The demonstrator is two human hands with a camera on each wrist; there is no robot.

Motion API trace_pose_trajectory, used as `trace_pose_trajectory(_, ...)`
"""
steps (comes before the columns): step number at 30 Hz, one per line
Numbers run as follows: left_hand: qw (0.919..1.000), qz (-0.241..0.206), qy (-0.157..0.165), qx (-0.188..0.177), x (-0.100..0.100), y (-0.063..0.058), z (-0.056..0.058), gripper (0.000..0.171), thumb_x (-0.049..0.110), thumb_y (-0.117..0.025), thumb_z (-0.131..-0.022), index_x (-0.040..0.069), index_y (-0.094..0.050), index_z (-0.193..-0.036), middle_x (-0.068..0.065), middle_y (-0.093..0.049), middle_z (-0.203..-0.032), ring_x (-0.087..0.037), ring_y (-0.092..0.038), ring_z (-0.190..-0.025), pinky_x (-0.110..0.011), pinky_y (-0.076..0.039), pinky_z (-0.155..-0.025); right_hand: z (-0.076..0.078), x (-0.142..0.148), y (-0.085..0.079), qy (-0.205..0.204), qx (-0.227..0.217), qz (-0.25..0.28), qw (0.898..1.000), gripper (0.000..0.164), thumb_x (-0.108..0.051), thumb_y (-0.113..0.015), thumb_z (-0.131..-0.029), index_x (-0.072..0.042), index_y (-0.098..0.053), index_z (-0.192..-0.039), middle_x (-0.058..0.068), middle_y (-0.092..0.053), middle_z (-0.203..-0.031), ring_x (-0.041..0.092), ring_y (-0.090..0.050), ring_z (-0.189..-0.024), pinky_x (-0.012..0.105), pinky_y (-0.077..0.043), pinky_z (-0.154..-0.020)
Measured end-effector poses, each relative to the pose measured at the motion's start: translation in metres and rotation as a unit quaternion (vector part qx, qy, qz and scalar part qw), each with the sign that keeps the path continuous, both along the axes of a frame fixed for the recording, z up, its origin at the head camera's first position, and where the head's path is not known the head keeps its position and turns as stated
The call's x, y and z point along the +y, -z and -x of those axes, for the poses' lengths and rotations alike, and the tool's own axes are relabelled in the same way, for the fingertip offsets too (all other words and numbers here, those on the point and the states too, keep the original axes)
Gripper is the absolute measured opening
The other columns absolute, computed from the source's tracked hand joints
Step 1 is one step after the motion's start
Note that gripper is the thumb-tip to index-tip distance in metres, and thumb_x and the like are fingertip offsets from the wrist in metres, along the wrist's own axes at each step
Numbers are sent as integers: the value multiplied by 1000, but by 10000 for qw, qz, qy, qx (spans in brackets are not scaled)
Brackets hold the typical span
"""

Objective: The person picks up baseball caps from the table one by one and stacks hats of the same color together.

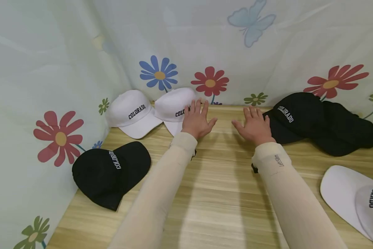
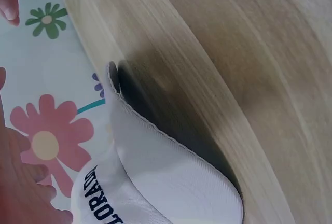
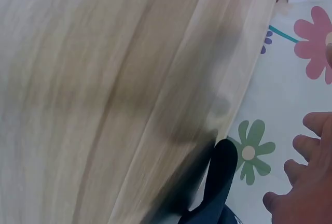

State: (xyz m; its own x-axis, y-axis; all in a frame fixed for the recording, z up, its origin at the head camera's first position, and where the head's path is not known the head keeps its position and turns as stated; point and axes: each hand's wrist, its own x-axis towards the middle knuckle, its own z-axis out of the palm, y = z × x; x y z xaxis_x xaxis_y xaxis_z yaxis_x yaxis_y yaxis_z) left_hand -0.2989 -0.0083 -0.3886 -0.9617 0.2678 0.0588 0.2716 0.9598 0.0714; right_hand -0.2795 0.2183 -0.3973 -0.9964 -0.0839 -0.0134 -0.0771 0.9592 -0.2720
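Note:
My left hand is spread in front of a white cap marked COLORADO, hiding part of its lettering; the left wrist view shows that cap's brim beside the fingers. To the right, my right hand has its fingers extended near a black COLORADO cap. In the right wrist view a black brim lies close to the hand. Neither hand holds anything. Whether the right fingers touch the black cap I cannot tell.
Another white cap stands in the back left corner, with a black cap nearer me. A second black cap lies at right; a white cap is at front right. A flowered curtain backs the wooden table.

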Motion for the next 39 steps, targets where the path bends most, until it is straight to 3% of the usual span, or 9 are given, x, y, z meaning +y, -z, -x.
trace_pose_trajectory(6,9990,-158,-193,375,-6,2,-3,78,64,-30,-97,18,-11,-157,-12,-18,-160,-32,-11,-150,-51,-14,-120,7,-10,5,-182,-28,146,9997,91,-70,-30,-94,-6,-11,-156,23,-7,-161,46,-3,-147,68,-4,-113)
trace_pose_trajectory(12,9939,-612,-558,728,-17,7,-9,79,62,-38,-94,11,-24,-153,-16,-29,-153,-34,-25,-143,-50,-24,-116,16,-25,7,-315,-164,211,9991,92,-70,-28,-94,-4,-11,-155,24,-8,-161,46,-4,-147,67,-7,-114)
trace_pose_trajectory(25,9818,-1231,-967,1070,-45,21,-20,77,57,-46,-94,6,-30,-149,-20,-34,-147,-35,-33,-136,-47,-32,-111,30,-60,12,-507,-311,374,9975,86,-63,-31,-96,-3,-11,-155,22,-11,-161,42,-9,-148,64,-9,-115)
trace_pose_trajectory(32,9703,-1800,-1245,1029,-54,27,-27,77,54,-49,-94,2,-31,-148,-21,-37,-145,-36,-37,-132,-48,-37,-106,37,-72,20,-491,-456,468,9967,88,-65,-29,-96,-4,-10,-155,23,-13,-160,40,-11,-148,65,-7,-115)
trace_pose_trajectory(39,9601,-2195,-1622,618,-64,33,-31,79,52,-52,-93,1,-29,-149,-25,-32,-147,-38,-34,-135,-48,-35,-109,44,-87,27,-701,-488,538,9949,89,-67,-27,-95,-3,-10,-155,25,-16,-159,40,-12,-148,65,-6,-115)
